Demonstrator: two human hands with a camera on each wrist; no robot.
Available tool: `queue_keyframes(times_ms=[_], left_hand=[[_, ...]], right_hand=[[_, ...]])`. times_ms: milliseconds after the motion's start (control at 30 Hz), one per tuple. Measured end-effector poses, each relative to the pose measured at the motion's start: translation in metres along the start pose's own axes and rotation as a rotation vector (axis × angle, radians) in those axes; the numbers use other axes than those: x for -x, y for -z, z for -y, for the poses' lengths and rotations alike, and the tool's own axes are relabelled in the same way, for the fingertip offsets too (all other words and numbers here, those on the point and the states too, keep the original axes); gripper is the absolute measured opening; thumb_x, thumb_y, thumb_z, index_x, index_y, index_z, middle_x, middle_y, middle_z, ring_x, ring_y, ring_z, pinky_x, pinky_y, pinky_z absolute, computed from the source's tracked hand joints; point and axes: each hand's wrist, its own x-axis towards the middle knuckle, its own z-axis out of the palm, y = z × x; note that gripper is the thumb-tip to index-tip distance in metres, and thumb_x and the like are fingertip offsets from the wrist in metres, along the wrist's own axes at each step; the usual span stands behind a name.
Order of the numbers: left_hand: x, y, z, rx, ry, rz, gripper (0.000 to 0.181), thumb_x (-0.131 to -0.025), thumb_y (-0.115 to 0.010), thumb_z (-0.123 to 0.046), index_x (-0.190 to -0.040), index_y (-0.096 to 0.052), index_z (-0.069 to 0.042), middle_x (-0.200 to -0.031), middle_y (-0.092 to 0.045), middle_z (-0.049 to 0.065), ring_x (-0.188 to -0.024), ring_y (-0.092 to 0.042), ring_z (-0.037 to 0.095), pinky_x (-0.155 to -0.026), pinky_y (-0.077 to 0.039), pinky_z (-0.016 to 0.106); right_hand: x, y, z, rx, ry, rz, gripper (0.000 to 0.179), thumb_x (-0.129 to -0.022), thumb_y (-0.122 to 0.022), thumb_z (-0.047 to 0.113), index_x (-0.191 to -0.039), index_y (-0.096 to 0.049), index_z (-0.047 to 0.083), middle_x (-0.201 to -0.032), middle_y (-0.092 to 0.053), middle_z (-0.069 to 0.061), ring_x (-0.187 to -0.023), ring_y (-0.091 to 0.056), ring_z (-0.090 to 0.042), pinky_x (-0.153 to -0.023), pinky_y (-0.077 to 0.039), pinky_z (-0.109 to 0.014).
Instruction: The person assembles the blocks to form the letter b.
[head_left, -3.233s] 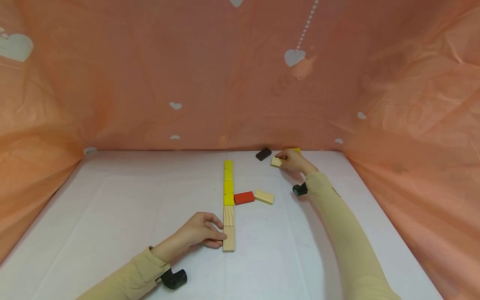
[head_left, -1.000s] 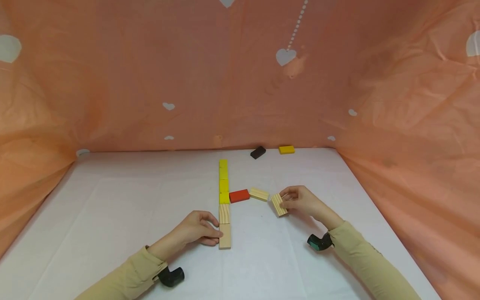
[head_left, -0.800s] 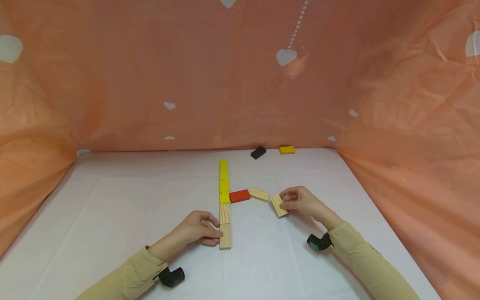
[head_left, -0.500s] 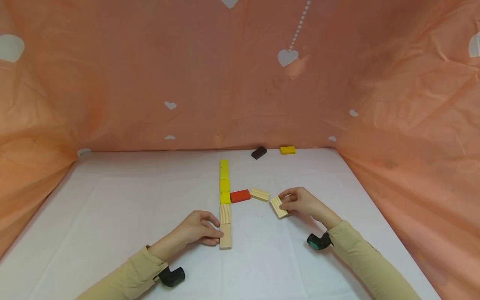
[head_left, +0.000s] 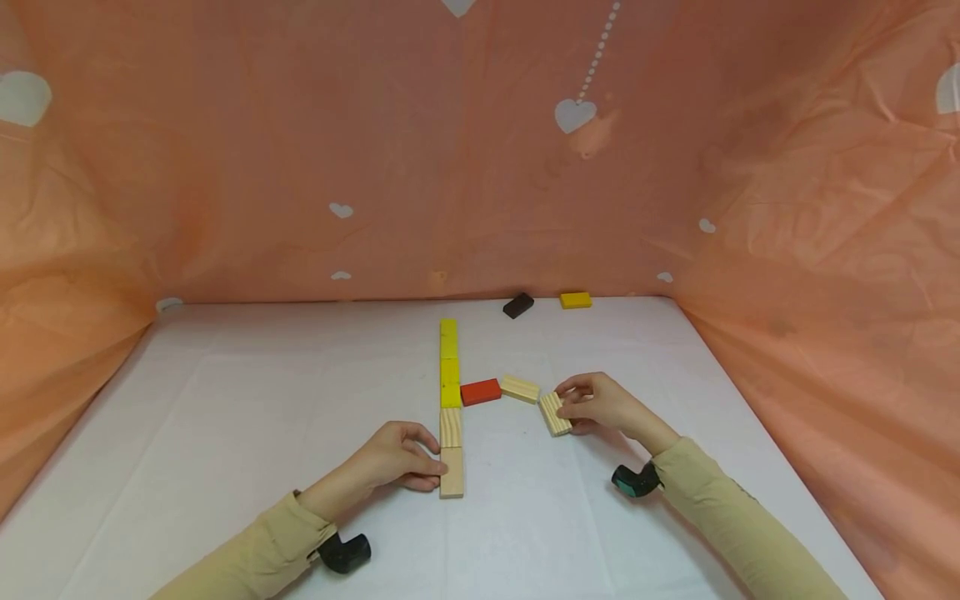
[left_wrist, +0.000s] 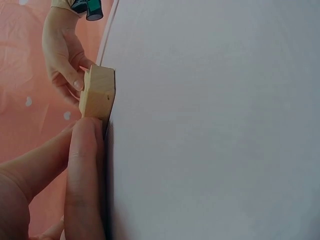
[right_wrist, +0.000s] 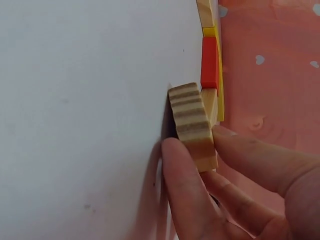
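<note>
My right hand (head_left: 603, 404) pinches a striped wooden block (right_wrist: 190, 117) between thumb and fingers. It slants at the right end of a side row, close by a plain-grained wooden block (head_left: 520, 389) and a red block (head_left: 481, 392). The red one meets a straight column: yellow blocks (head_left: 448, 339) at the far end, a wavy-grained block (head_left: 450, 427), then a pale wooden block (head_left: 452, 473) nearest me. From the left, my left hand (head_left: 393, 457) rests its fingertips and thumb against that pale block without wrapping round it. In the left wrist view those fingers hide part of the column.
A dark brown block (head_left: 518, 305) and a yellow-orange block (head_left: 575, 300) lie at the table's back edge. Behind the white table (head_left: 247, 400) hangs an orange cloth (head_left: 420, 150) with white hearts, which also closes both sides. Black wrist cameras sit below both sleeves.
My right hand has brought the striped block from the back right forward to the side row's end, then shifted it slightly left. My left hand stays at the pale block.
</note>
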Motion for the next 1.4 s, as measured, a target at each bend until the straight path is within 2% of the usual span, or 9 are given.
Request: queue_keyframes(times_ms=[400, 767, 933, 1133, 1400], left_hand=[[-0.0010, 0.0001, 0.0012, -0.019, -0.002, 0.003, 0.033, -0.078, -0.077, 0.000, -0.102, -0.055, 0.006, -0.077, -0.069, 0.013, -0.061, -0.066, 0.016, -0.060, -0.059, 0.029], [-0.0020, 0.0005, 0.0017, -0.019, -0.003, 0.005, 0.033, -0.078, -0.077, 0.000, -0.103, -0.055, 0.007, -0.077, -0.069, 0.013, -0.061, -0.066, 0.016, -0.060, -0.059, 0.029], [-0.0026, 0.0017, 0.0019, -0.015, -0.004, 0.011, 0.034, -0.078, -0.077, 0.000, -0.103, -0.055, 0.007, -0.077, -0.069, 0.014, -0.062, -0.066, 0.016, -0.061, -0.059, 0.029], [-0.0028, 0.0013, 0.0016, -0.007, 0.019, -0.001, 0.034, -0.077, -0.078, 0.000, -0.102, -0.055, 0.006, -0.078, -0.070, 0.014, -0.062, -0.067, 0.016, -0.062, -0.060, 0.029], [-0.0015, 0.0016, 0.0018, -0.018, 0.001, 0.006, 0.035, -0.078, -0.078, -0.002, -0.103, -0.055, 0.006, -0.077, -0.069, 0.013, -0.062, -0.067, 0.016, -0.062, -0.059, 0.029]], right_hand=[[-0.0015, -0.0024, 0.0015, -0.020, -0.022, 0.003, 0.037, -0.085, -0.072, 0.006, -0.117, -0.058, -0.005, -0.090, -0.056, -0.012, -0.068, -0.061, -0.018, -0.058, -0.059, -0.033], [-0.0023, -0.0050, 0.0016, -0.002, -0.068, 0.002, 0.037, -0.085, -0.072, 0.007, -0.118, -0.057, -0.002, -0.087, -0.056, -0.011, -0.067, -0.061, -0.019, -0.057, -0.059, -0.032], [-0.0021, -0.0032, 0.0024, 0.048, -0.029, 0.032, 0.046, -0.081, -0.077, 0.009, -0.120, -0.056, -0.003, -0.086, -0.057, -0.010, -0.068, -0.060, -0.018, -0.059, -0.058, -0.031], [-0.0029, 0.0001, 0.0026, 0.129, 0.041, 0.077, 0.055, -0.075, -0.082, 0.007, -0.122, -0.056, -0.002, -0.088, -0.059, -0.009, -0.077, -0.055, -0.019, -0.066, -0.050, -0.025], [-0.0024, 0.0009, 0.0037, 0.100, 0.054, 0.113, 0.056, -0.074, -0.081, 0.002, -0.122, -0.055, -0.002, -0.093, -0.058, -0.013, -0.076, -0.057, -0.022, -0.069, -0.051, -0.026]])
